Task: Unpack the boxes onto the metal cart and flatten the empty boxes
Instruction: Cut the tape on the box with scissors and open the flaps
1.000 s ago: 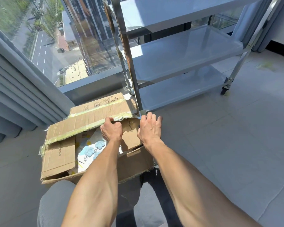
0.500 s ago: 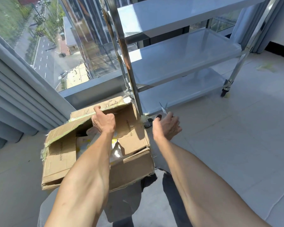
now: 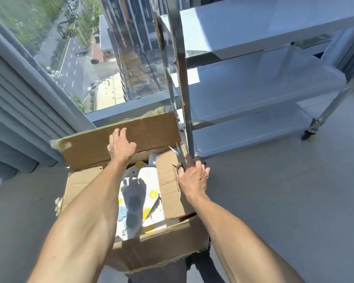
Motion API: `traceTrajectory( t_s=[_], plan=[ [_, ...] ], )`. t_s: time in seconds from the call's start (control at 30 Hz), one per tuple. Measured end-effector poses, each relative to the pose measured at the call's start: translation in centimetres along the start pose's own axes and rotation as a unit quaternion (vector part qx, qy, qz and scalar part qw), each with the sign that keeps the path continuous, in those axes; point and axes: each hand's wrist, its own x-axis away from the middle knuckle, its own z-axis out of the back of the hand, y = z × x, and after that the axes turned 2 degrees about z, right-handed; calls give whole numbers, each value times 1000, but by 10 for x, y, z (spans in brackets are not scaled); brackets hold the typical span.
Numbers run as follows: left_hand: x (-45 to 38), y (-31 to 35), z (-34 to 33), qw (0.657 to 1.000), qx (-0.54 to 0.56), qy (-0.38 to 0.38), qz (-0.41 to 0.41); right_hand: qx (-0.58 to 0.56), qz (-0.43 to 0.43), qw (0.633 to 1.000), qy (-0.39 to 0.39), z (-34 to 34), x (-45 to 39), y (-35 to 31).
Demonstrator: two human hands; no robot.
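An open cardboard box rests on my lap, close to the camera. My left hand presses with spread fingers against the raised far flap. My right hand grips a pair of scissors over the right flap, blades pointing up and away. Inside the box lie white packets printed with yellow and blue shapes, partly shaded by my arm. The metal cart stands just beyond the box, its three shelves bare.
The cart's near upright post rises right beside my right hand. A large window and grey curtain fill the left. Pale floor stretches to the right. A cart wheel sits far right.
The far flap has swung up and fully open under my left hand. My right hand has picked up scissors and moved back over the right flap. The packets inside are now exposed.
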Motion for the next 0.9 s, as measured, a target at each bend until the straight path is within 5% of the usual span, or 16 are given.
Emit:
traceTrajectory(
  t_s=[0.17,0.27,0.4,0.6,0.77,0.9],
  plan=[
    [-25,-21,-33,995,-39,-89,39,17,102,994,35,-26,-25,-16],
    [-38,-34,-55,982,-46,-169,77,-10,77,996,46,-44,-47,-26],
    [-45,-41,-75,984,-140,-105,33,-50,36,994,91,-70,-65,-32],
    [-64,-50,-70,979,-104,-173,36,25,147,986,77,-83,-65,-29],
    [-29,-52,-73,999,-18,-51,-9,-182,32,983,4,-68,-62,-36],
    [25,-41,-71,999,9,31,-37,-159,3,987,-6,-35,-51,-30]
  ],
)
